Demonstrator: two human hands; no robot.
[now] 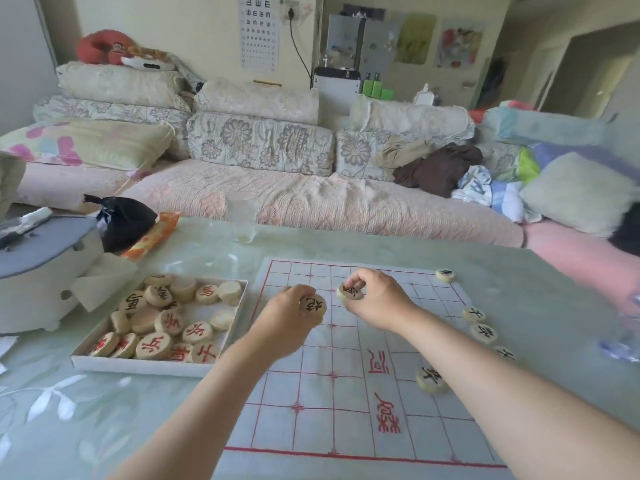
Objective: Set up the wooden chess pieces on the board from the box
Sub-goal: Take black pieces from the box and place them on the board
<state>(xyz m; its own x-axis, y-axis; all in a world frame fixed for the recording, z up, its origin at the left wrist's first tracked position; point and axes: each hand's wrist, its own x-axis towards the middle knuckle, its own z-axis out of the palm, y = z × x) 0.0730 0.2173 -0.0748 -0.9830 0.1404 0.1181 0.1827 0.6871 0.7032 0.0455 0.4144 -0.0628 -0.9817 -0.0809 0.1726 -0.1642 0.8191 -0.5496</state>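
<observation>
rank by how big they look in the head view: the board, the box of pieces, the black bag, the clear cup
1. board, by far the largest
2. box
3. black bag
4. clear cup, smallest

The bag and cup sit farther from the camera, so their true sizes may be understated.

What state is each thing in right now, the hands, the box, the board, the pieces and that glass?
Left hand: shut on a black-marked piece, above the board.
Right hand: shut on another black-marked piece.
Box: open, piled with pieces, mostly red-marked.
Board: laid flat, mostly bare.
Placed pieces: face up along the board's right side.
Glass: upright, contents cannot be told.
Black bag: tied shut.
</observation>
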